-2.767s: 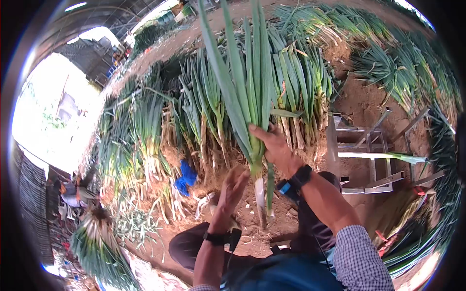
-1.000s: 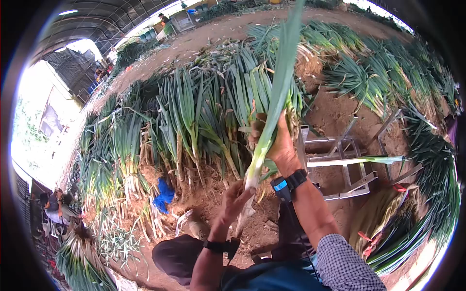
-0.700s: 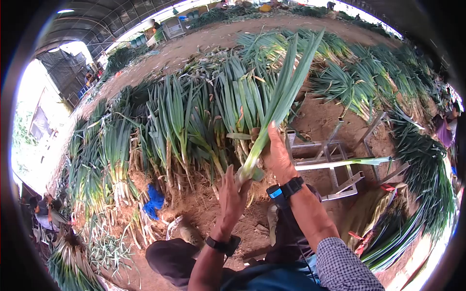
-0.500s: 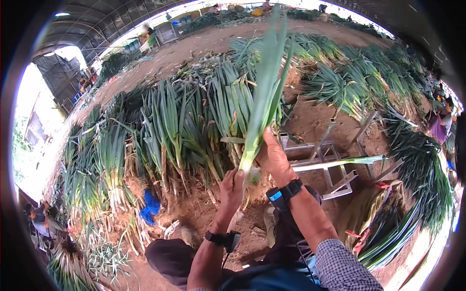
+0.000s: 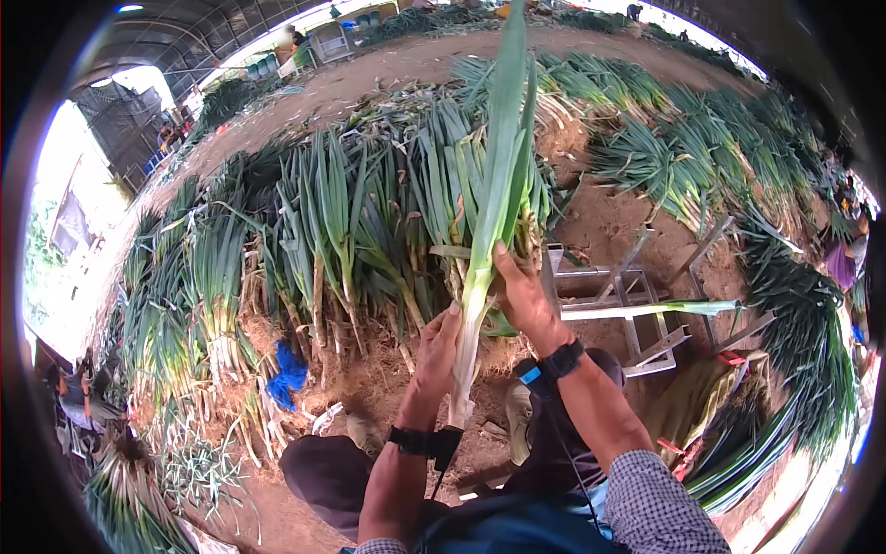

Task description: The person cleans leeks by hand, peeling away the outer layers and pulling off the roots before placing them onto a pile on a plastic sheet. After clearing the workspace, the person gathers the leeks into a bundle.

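A long leek (image 5: 478, 286) stands nearly upright in front of me, green leaves at the top and pale shaft at the bottom. My right hand (image 5: 524, 297) is closed around it where the leaves meet the shaft, thumb along its side. Lower down, my left hand (image 5: 437, 349) grips the white shaft from the left; some of its fingers are hidden. To the right of my hands, another leek (image 5: 637, 311) lies across a metal frame (image 5: 657, 355). Just behind the held one, a thick row of leeks (image 5: 337, 208) leans with roots toward me.
A blue cloth or bag (image 5: 288, 376) lies among the roots at left. Cut leaf scraps (image 5: 208, 471) litter the ground nearby. More leeks (image 5: 803, 342) are heaped at right, beside a tan sack (image 5: 688, 406). People are at the far edges.
The leek has come lower and more upright, and more of its pale shaft shows below my hands. My left hand has turned slightly, its fingers now pointing up along the shaft.
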`<state>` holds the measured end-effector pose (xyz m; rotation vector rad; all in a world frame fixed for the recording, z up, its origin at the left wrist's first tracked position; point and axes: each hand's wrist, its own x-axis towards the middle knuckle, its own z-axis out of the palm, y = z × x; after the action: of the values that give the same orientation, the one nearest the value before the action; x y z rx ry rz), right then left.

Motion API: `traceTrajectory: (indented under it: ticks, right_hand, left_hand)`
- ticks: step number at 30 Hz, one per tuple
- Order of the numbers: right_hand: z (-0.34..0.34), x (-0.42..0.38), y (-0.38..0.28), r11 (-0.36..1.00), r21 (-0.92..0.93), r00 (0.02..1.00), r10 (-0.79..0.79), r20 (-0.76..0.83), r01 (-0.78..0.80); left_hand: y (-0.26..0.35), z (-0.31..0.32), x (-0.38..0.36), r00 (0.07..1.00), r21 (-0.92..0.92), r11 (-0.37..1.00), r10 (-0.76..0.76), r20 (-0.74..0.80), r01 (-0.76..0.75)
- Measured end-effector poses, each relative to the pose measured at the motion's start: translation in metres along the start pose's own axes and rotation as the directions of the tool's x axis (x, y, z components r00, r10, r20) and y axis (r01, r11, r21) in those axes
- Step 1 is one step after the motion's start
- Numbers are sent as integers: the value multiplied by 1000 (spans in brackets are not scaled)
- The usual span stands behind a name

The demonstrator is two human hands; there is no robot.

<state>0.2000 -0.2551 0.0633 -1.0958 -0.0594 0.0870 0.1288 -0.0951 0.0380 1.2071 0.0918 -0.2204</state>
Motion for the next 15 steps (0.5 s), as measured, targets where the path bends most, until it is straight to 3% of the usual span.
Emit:
traceTrajectory:
  ticks: [2, 5, 6, 9, 10, 11, 12, 13, 14, 15]
  right_hand:
    - [-6, 13, 29, 998, 62, 999, -11, -40, 14]
    - [-8, 6, 40, 865, -313, 906, -422, -31, 392]
    - [-2, 7, 42, 987, -49, 979, -157, -128, 152]
    - [-31, 36, 79, 956, -292, 988, -59, -143, 14]
    - [-44, 53, 97, 757, -626, 952, -297, -74, 187]
    - [-53, 63, 104, 420, -853, 872, -482, 80, 311]
    - [-38, 37, 64, 796, -565, 964, -264, -4, 216]
    - [-20, 10, 19, 986, -168, 996, -30, -88, 15]
    - [-12, 0, 1, 996, 93, 996, 6, 84, -14]
    - [-11, -9, -9, 938, 337, 969, 0, 248, -86]
  left_hand:
    - [3, 2, 0, 999, -15, 999, 35, -28, -35]
    - [-4, 7, -3, 996, 8, 996, 84, -45, -83]
    - [-10, 5, 0, 995, 15, 996, 90, -34, -90]
    - [-11, 9, -2, 987, 23, 988, 155, -51, -154]
    - [-10, 11, -3, 980, 27, 982, 186, -69, -185]
    - [-10, 12, -4, 956, 140, 955, 276, -98, -262]
    - [-10, 12, -5, 922, 256, 909, 368, -120, -329]
    - [-11, 11, -7, 880, 370, 846, 457, -131, -384]
    - [-10, 11, -12, 865, 457, 806, 483, -138, -377]
    - [-14, 8, -10, 790, 552, 698, 603, -109, -456]
